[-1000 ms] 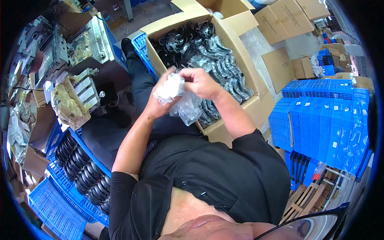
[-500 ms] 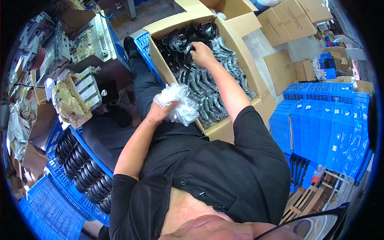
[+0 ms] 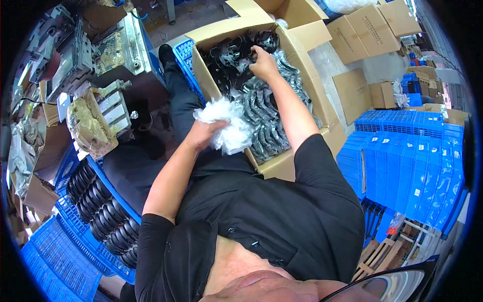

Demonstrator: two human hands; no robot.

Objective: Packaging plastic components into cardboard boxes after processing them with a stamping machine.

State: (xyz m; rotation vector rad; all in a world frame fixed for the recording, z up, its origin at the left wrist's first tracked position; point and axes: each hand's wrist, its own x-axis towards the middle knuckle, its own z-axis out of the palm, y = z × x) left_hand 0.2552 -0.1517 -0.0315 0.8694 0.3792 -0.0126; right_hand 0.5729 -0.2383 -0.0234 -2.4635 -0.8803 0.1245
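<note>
A crumpled bunch of thin clear plastic bags [image 3: 232,132] is gripped in my left hand [image 3: 202,134], just outside the near left side of an open cardboard box [image 3: 313,90]. My right hand [image 3: 264,65] reaches into that box with its fingers curled in among loose black curved parts [image 3: 229,56]. What lies between those fingers is hidden. Rows of similar dark parts wrapped in clear plastic [image 3: 266,113] fill the near and right portion of the box, under my right forearm. The bare black parts lie toward its far left.
A blue crate [image 3: 184,53] shows under the box's left side. Another blue crate [image 3: 118,194] at my left holds rows of black rings [image 3: 106,216]. Metal machinery [image 3: 113,108] stands at the far left. Stacked blue crates [image 3: 402,166] and flat cardboard [image 3: 350,90] lie to the right.
My right hand has shifted slightly over the black parts, its fingers still curled. The plastic bunch in my left hand has changed shape a little. The whole view has shifted slightly.
</note>
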